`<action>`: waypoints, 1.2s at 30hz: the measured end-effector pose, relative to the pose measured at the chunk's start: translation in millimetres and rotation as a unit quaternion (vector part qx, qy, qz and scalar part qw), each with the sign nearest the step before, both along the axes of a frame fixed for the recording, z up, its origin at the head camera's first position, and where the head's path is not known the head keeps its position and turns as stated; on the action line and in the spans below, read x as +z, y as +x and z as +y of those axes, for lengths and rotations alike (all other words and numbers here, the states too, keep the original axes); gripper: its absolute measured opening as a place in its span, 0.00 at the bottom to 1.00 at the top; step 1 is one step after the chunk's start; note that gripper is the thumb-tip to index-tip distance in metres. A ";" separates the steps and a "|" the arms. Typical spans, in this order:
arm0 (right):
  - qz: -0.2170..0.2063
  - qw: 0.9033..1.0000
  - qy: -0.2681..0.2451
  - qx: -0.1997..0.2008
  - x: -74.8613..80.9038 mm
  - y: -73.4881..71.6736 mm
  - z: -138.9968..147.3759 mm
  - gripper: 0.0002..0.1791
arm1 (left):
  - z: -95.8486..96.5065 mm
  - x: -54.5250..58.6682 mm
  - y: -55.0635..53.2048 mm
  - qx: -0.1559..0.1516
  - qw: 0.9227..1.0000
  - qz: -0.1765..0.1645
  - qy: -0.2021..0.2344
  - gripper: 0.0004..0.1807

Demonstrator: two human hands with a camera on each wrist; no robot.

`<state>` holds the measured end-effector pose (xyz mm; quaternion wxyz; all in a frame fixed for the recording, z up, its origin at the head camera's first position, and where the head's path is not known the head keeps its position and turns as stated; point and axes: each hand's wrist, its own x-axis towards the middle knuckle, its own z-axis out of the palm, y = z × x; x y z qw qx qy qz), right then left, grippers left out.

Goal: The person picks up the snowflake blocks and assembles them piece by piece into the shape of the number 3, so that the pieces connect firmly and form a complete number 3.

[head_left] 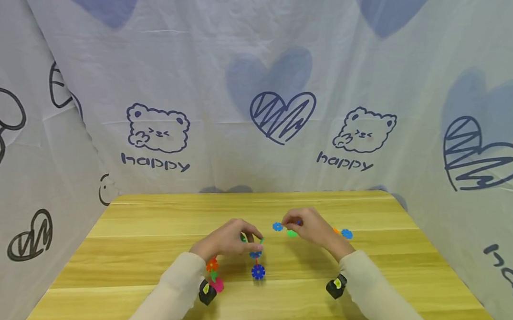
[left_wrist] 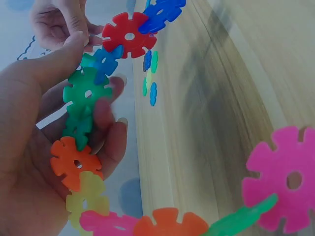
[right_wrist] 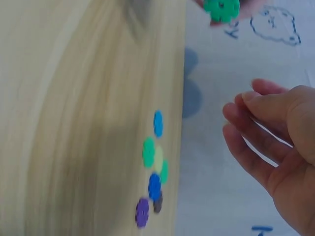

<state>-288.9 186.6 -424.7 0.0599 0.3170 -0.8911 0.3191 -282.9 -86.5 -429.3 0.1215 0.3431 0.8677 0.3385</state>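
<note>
My left hand [head_left: 231,238] holds a chain of interlocking plastic snowflake discs above the table. In the left wrist view its thumb and curled fingers are around a green disc [left_wrist: 78,101] of that chain. A red disc [left_wrist: 118,37] and a blue disc [left_wrist: 170,10] stick out past the thumb; orange, yellow and pink discs [left_wrist: 261,177] hang from the other end. My right hand [head_left: 311,227] hovers over several loose discs, fingers bent loosely. Between its fingertips [right_wrist: 230,110] nothing shows in the right wrist view. A light blue disc [right_wrist: 158,124] lies nearest the table's far side.
Loose green [right_wrist: 148,153], blue [right_wrist: 154,186] and purple [right_wrist: 141,216] discs lie close together on the wooden table [head_left: 156,217]. Farther right lies another blue disc [head_left: 347,234] beside an orange one. A printed cloth [head_left: 221,133] hangs behind the table and along both sides.
</note>
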 end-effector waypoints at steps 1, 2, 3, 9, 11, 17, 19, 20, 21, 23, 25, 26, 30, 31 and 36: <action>-0.001 1.000 -0.001 -0.010 -0.6 -2.0 3.8 0.07 | -0.2 0.1 -0.1 0.001 1.000 0.003 -0.001 0.18; -0.002 1.000 -0.001 -0.022 -1.6 -4.1 7.4 0.07 | -0.5 0.5 0.0 0.002 1.000 0.006 -0.003 0.17; -0.005 0.999 -0.002 -0.032 -2.8 -6.1 10.7 0.07 | -0.6 0.8 0.3 0.003 1.000 0.009 -0.004 0.16; -0.017 0.997 0.015 -0.075 -12.5 -16.7 30.1 0.06 | -1.6 1.3 2.6 0.006 1.000 0.005 -0.005 0.15; -0.024 0.996 0.024 -0.086 -15.2 -18.9 36.3 0.05 | -1.8 0.9 2.5 0.006 1.000 0.007 -0.004 0.15; -0.044 0.993 0.045 -0.099 -17.7 -22.4 55.3 0.05 | -3.5 -0.5 2.0 0.007 1.000 0.003 0.002 0.16; -0.051 0.992 0.053 -0.106 -19.0 -24.0 61.6 0.05 | -4.4 -1.1 2.0 0.008 1.000 0.000 0.004 0.16; -0.053 0.991 0.057 -0.107 -19.7 -24.8 64.5 0.06 | -4.8 -1.5 2.1 0.009 1.000 0.000 0.004 0.17; -0.056 0.990 0.061 -0.112 -20.7 -25.6 67.2 0.06 | -5.2 -2.0 2.0 0.009 1.000 0.001 0.003 0.17; -0.059 0.988 0.069 -0.121 -23.3 -27.3 72.7 0.06 | -5.6 -3.2 2.0 0.008 1.000 0.001 0.004 0.17; -0.056 0.987 0.080 -0.129 -25.8 -28.6 77.9 0.06 | -5.8 -4.1 2.1 0.008 1.000 0.001 0.004 0.17; -0.056 0.986 0.084 -0.135 -26.9 -28.8 80.3 0.06 | -5.9 -4.8 2.0 0.006 1.000 0.001 0.005 0.17; -0.054 0.982 0.098 -0.151 -31.8 -29.1 88.8 0.06 | -6.0 -7.1 2.3 0.003 1.000 -0.002 0.006 0.17; -0.057 0.981 0.099 -0.155 -32.9 -28.8 90.4 0.06 | -6.0 -7.7 2.3 0.003 1.000 -0.002 0.006 0.17; -0.069 0.979 0.098 -0.166 -38.8 -28.3 97.9 0.08 | -6.2 -9.5 2.8 0.004 1.000 -0.002 0.006 0.17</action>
